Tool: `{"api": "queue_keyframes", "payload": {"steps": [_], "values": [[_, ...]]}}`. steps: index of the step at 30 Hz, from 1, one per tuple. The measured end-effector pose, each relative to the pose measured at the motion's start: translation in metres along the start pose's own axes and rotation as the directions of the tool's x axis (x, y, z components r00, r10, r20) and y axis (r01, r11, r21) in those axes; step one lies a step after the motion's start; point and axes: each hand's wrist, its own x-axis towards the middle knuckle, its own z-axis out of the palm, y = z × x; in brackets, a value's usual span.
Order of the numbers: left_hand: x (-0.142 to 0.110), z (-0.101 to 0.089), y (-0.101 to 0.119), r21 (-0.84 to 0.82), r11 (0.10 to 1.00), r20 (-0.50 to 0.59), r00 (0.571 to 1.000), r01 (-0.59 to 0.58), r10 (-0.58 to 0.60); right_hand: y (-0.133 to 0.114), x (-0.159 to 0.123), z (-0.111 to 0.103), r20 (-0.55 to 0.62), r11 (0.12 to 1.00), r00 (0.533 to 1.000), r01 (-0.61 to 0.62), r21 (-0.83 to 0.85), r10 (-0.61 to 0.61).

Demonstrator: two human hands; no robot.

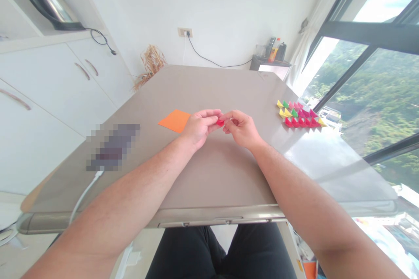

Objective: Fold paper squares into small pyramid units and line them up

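Observation:
Between my two hands, over the middle of the table, is a small folded piece of red paper (pixel 220 122). My left hand (pixel 201 128) pinches it from the left, its fingers covering part of it. From the other side, my right hand (pixel 240 127) grips it with thumb and fingertips. How the paper is folded is mostly hidden. An orange sheet of paper (pixel 175 120) lies flat on the table, just left of my left hand and partly behind it.
Rows of small folded paper pieces (pixel 299 115), in yellow, green, pink and red, stand at the table's right side. A blurred dark device (pixel 114 146) with a white cable (pixel 84 194) lies at left. The table's front edge (pixel 216 214) runs before my lap.

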Motion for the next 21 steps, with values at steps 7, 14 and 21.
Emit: {"api": "queue_keyframes", "payload": {"steps": [7, 14, 21], "values": [[-0.002, -0.002, 0.004, 0.108, 0.994, 0.067, 0.998, 0.014, -0.021, 0.001, 0.001, -0.001, -0.057, 0.994, 0.998, 0.025, 0.105, -0.019], [-0.007, 0.002, 0.005, 0.315, 0.93, 0.056, 0.982, -0.187, 0.179, -0.007, 0.0, -0.004, -0.064, 0.95, 0.994, -0.069, 0.305, 0.092], [-0.006, 0.0, 0.0, 0.451, 0.813, 0.073, 0.923, -0.369, 0.378, -0.008, 0.001, -0.002, -0.041, 0.969, 0.99, -0.125, 0.213, 0.137]]}}
